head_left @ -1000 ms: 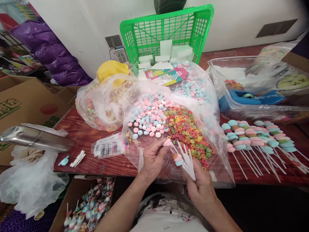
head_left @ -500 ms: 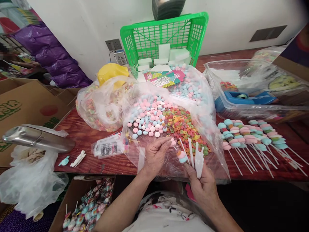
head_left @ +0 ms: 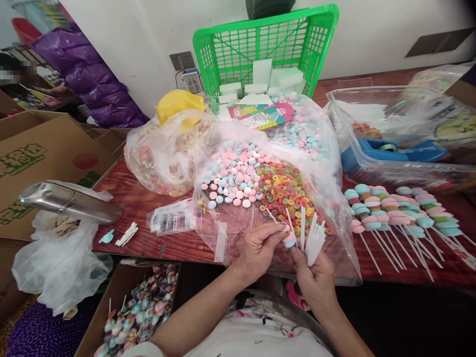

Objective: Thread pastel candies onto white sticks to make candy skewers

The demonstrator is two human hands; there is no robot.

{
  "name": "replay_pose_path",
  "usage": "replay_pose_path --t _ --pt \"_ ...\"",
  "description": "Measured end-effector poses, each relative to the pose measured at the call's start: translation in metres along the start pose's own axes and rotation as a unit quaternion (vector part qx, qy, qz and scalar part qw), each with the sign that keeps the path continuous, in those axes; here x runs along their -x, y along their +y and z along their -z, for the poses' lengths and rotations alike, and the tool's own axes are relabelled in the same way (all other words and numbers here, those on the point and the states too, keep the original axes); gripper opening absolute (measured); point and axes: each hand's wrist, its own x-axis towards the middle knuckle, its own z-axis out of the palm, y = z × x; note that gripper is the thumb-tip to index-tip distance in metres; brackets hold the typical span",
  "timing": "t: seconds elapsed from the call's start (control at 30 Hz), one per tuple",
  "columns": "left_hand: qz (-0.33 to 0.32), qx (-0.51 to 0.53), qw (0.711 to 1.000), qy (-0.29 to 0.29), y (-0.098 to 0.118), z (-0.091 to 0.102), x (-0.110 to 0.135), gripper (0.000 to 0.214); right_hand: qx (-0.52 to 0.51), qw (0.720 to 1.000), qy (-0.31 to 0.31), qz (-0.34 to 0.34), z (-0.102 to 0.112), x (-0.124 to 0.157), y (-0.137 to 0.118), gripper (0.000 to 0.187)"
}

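Note:
My left hand (head_left: pixel 258 250) is closed in a pinch on a pink candy, which sits on a white stick above other candies. The blue candy (head_left: pixel 289 243) shows at the bottom of that small stack. My right hand (head_left: pixel 318 277) grips a bundle of white sticks (head_left: pixel 315 238) and the lower part of the candy stick, mostly hidden by the fingers. Just beyond both hands, ring gummies (head_left: pixel 280 186) lie on clear plastic beside loose pink, blue and white round candies (head_left: pixel 238 178).
Finished candy skewers (head_left: pixel 394 208) lie in a row on the right. Behind them stands a clear plastic bin (head_left: pixel 405 171) with a blue tape dispenser (head_left: pixel 394 150). A green basket (head_left: pixel 266 37) is at the back; a steel flask (head_left: pixel 70 203) lies left. Below, a carton holds wrapped candy sticks (head_left: pixel 141 307).
My left hand has slid the pink candy down the stick, onto the stack near my right hand. The stick's tip now shows above it. The whole view has shifted slightly.

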Motion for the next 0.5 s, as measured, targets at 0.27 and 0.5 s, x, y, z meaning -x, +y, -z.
replay_pose_path --t 0.27,0.5 --pt "-0.016 -0.249 0.968 -0.029 -0.006 0.042 -0.064 0.017 -0.048 0.995 0.041 -0.083 0.031 -0.014 0.011 0.015" --pt "-0.098 -0.541 0.826 -0.124 -0.019 0.033 -0.076 0.02 -0.016 1.0 0.0 -0.026 0.031 -0.01 0.008 0.015"
